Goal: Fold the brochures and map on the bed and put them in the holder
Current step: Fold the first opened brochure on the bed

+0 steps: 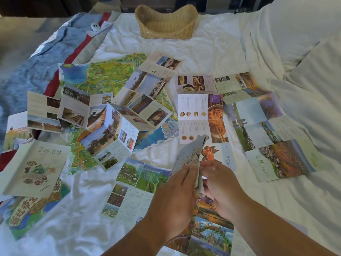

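Both my hands hold one partly folded brochure [190, 154] upright above the bed's near middle. My left hand [177, 193] grips its left face, and my right hand [219, 183] pinches its right side. A large illustrated map [96, 78] lies spread at the centre left, half buried under unfolded brochures. Several more open brochures lie around, among them a food one [199, 108] and a landscape one [271, 133]. The wicker holder [166, 21] stands empty at the far middle of the bed.
White sheets [212, 50] cover the bed, with pillows [299, 30] at the right. A blue-grey blanket with a red stripe [55, 52] lies at the left, a small white device [96, 26] resting on it. A cream booklet [36, 167] sits near left.
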`<state>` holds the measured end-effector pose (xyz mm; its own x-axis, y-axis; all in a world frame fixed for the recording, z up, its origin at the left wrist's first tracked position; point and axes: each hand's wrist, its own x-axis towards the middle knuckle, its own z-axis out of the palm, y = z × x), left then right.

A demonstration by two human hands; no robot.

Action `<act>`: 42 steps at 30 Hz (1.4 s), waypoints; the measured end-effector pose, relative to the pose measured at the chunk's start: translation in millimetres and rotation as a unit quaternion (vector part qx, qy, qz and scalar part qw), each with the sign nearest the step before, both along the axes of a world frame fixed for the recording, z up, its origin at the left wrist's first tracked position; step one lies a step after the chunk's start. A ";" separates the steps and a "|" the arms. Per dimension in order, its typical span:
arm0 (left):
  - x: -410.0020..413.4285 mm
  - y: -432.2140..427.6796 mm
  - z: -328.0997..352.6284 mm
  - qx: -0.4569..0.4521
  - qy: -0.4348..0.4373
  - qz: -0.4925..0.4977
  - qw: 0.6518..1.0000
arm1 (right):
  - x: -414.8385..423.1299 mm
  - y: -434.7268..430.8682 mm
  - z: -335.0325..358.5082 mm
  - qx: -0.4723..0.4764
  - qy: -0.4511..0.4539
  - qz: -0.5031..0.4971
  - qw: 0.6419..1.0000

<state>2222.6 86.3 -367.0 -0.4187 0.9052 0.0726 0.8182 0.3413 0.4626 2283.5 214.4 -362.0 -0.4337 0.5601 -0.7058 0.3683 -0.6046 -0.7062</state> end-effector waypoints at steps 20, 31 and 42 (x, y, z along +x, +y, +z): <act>10.1 -15.9 16.2 -0.041 -0.042 -0.026 0.998 | 3.8 1.1 27.5 0.032 -0.012 0.045 0.998; 9.8 -8.9 70.1 -0.021 -0.131 0.057 0.989 | 8.2 0.4 85.0 0.087 0.003 0.073 0.994; 24.9 15.3 149.1 -0.040 -0.100 0.090 0.990 | 14.8 -1.6 155.3 0.177 -0.007 0.163 0.971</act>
